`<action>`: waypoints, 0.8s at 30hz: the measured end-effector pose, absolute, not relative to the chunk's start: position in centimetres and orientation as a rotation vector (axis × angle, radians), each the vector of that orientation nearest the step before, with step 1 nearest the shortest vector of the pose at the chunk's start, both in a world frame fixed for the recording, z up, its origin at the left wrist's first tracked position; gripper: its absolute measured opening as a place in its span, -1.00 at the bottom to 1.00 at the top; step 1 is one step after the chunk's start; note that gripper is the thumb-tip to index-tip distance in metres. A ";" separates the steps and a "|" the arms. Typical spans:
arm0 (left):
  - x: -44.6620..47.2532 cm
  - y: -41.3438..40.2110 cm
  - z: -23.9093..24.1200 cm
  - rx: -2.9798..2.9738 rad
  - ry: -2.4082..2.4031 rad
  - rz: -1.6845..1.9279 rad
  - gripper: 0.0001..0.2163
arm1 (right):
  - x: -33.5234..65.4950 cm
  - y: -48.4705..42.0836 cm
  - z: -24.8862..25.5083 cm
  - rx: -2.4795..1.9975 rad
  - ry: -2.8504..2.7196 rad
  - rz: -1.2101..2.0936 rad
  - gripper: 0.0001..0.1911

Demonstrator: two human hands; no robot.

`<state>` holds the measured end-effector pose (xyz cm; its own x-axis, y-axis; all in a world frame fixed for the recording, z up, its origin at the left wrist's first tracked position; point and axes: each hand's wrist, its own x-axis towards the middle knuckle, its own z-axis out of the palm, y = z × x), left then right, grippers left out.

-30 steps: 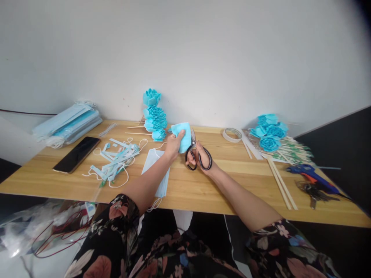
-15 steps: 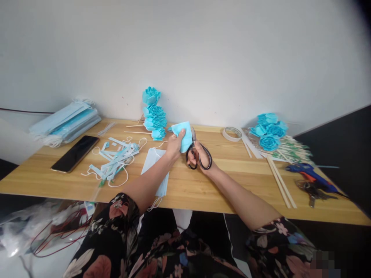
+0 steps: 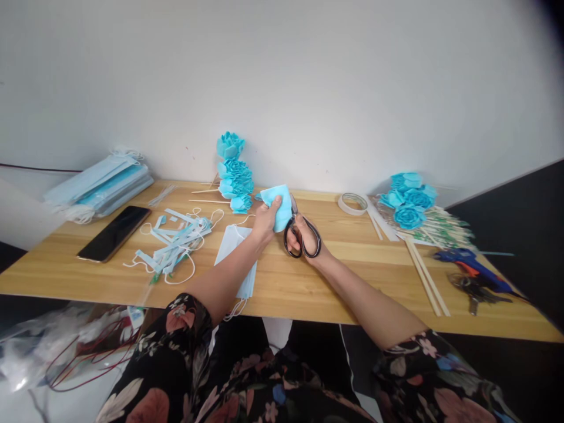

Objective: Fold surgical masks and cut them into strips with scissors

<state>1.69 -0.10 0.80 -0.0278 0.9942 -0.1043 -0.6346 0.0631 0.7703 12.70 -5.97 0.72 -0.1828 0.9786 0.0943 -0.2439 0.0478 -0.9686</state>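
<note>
Between thumb and fingers my left hand [image 3: 265,218] pinches a folded piece of light-blue mask fabric [image 3: 282,214], held above the table. My right hand [image 3: 304,234] is closed in the loops of black-handled scissors [image 3: 313,249]. Their blades point up and away, right at the fabric's right edge; how far the blades are apart I cannot tell. Under my left forearm lies a blue face mask [image 3: 229,241] with white ear loops, partly covered by the arm. Blue fabric flowers [image 3: 237,179] on sticks rest against the wall just beyond my left hand.
Left on the wooden table [image 3: 335,288] are a stack of masks [image 3: 99,188], a phone [image 3: 114,234] and cut strips with ear loops [image 3: 176,244]. Right are a tape roll [image 3: 353,203], more blue flowers [image 3: 409,200], wooden sticks [image 3: 425,276] and a blue glue gun [image 3: 476,269].
Hardly anything differs. The scissors in my right hand have shifted very slightly at the fabric's edge; the fabric and left hand stay in place.
</note>
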 end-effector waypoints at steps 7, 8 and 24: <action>1.5 -0.3 1.2 0.616 0.807 1.430 -0.64 | 12.5 -6.2 1.2 -0.870 -1.188 1.397 -0.35; 1.5 -0.3 1.3 0.615 0.819 1.431 -0.64 | 12.5 -6.3 1.3 -0.875 -1.191 1.398 -0.35; 0.7 0.6 0.4 0.679 0.764 1.426 -0.60 | 12.8 -5.9 1.0 -0.797 -1.200 1.544 -0.22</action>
<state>0.70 0.55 0.37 -0.0050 0.9984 -0.0559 -0.5998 0.0417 0.7991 12.81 -5.93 1.01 -0.2993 0.9517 0.0685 -0.3017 -0.0262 -0.9530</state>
